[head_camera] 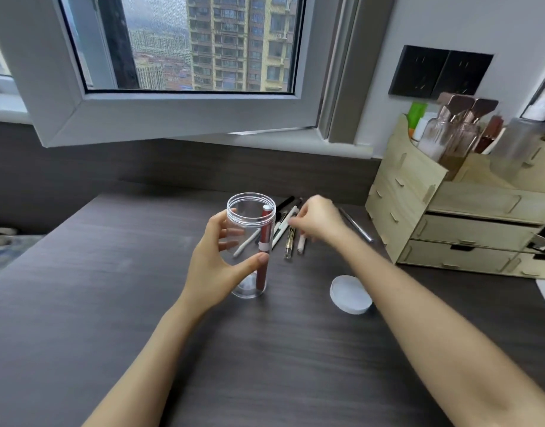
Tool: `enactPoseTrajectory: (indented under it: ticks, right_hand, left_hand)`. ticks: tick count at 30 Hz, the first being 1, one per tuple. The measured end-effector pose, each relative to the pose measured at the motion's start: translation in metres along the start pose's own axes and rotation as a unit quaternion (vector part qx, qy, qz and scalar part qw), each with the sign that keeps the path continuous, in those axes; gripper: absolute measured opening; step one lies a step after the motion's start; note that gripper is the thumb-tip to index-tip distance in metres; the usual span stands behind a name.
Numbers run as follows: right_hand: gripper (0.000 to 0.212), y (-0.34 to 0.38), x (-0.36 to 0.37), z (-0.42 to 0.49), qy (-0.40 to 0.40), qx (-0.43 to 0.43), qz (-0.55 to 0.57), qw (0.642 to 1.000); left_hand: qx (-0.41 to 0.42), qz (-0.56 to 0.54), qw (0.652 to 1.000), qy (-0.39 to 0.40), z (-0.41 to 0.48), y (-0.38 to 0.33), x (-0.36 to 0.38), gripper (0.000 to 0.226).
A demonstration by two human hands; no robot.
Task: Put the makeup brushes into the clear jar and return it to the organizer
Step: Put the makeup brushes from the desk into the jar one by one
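A clear jar (249,217) stands open on the dark desk, and my left hand (217,260) grips its side. One red brush (264,241) stands upright inside it. Behind the jar lies a loose pile of makeup brushes (288,238), white, black and gold. My right hand (318,218) hovers over that pile with fingertips pinched at a gold-and-black brush; whether it holds the brush is unclear. The jar's white lid (351,294) lies flat to the right. The wooden organizer (419,192) stands at the right.
A silver pen-like stick (357,226) lies between the pile and the organizer. The organizer's top holds several bottles (449,131). An open window sash (172,118) hangs over the desk's far edge. Bare desk surface (265,365) spreads in front of the jar.
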State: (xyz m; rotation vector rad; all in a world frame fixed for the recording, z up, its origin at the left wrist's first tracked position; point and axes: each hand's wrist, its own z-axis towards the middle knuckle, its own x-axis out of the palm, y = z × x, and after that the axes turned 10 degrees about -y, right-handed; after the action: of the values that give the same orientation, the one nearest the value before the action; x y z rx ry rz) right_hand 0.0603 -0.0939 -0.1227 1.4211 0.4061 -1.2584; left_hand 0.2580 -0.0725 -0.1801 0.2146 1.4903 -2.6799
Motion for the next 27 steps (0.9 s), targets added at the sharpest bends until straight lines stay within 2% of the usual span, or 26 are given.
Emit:
enactPoseTrajectory:
  ticks: [2,4,7,10,12,13,15,17,18,19,20,21,23,24,25,27]
  right_hand:
    - [0.028,-0.005,0.024,0.004,-0.003,0.022,-0.013,1.0]
    - [0.011,-0.004,0.038,0.008,-0.024,0.033,-0.033,0.999]
    - [0.028,-0.003,0.052,0.016,-0.046,0.048,-0.047,0.997]
    - [0.018,-0.005,0.048,0.019,-0.041,0.079,-0.013,0.996]
    - [0.004,-0.003,0.031,0.016,-0.04,0.113,0.077,0.99]
    - [0.004,0.0,0.019,0.012,-0.034,0.134,0.164,0.977]
    - [0.01,0.009,-0.008,0.002,-0.035,0.139,0.372,0.917]
    - [0.017,0.019,-0.038,-0.013,-0.069,0.08,0.522,0.846]
    - [0.019,0.026,-0.051,-0.021,-0.081,0.038,0.565,0.82]
    - [0.021,0.033,-0.062,-0.03,-0.086,-0.009,0.579,0.811]
    - [0.021,0.039,-0.068,-0.037,-0.087,-0.057,0.559,0.822]
    - [0.021,0.045,-0.071,-0.043,-0.082,-0.102,0.507,0.852]
    - [0.014,0.053,-0.068,-0.048,-0.06,-0.179,0.334,0.923]
    - [0.009,0.056,-0.065,-0.049,-0.043,-0.205,0.246,0.946]
    - [0.007,0.057,-0.061,-0.049,-0.029,-0.226,0.167,0.959]
    - [0.018,0.057,-0.055,-0.048,-0.031,-0.275,0.025,0.961]
  left_hand:
    - [0.002,0.0,1.0,-0.003,0.0,0.001,0.0,0.071]
    - [0.004,0.002,1.0,-0.003,0.001,0.001,0.0,0.071]
    - [0.008,0.009,1.0,-0.001,0.001,0.002,-0.001,0.073]
    - [0.01,0.013,1.0,0.0,0.001,0.004,0.0,0.075]
    - [0.014,0.015,1.0,0.0,0.001,0.003,0.0,0.076]
    - [0.016,0.016,1.0,0.002,0.001,0.003,-0.001,0.077]
    - [0.015,0.018,1.0,0.003,0.001,0.002,0.0,0.076]
    - [0.011,0.016,1.0,0.0,0.0,0.001,0.0,0.076]
    - [0.009,0.015,1.0,0.0,0.0,0.001,0.0,0.077]
    - [0.009,0.013,1.0,0.001,0.0,0.001,0.0,0.077]
    - [0.011,0.012,1.0,0.002,0.0,0.001,0.0,0.077]
    - [0.013,0.013,1.0,0.004,0.0,0.001,0.0,0.077]
    - [0.015,0.017,1.0,0.005,0.0,0.001,0.0,0.076]
    - [0.015,0.018,1.0,0.006,0.0,0.001,0.001,0.076]
    - [0.014,0.019,1.0,0.007,0.0,0.001,0.001,0.077]
    - [0.015,0.017,1.0,0.007,0.0,0.001,0.001,0.079]
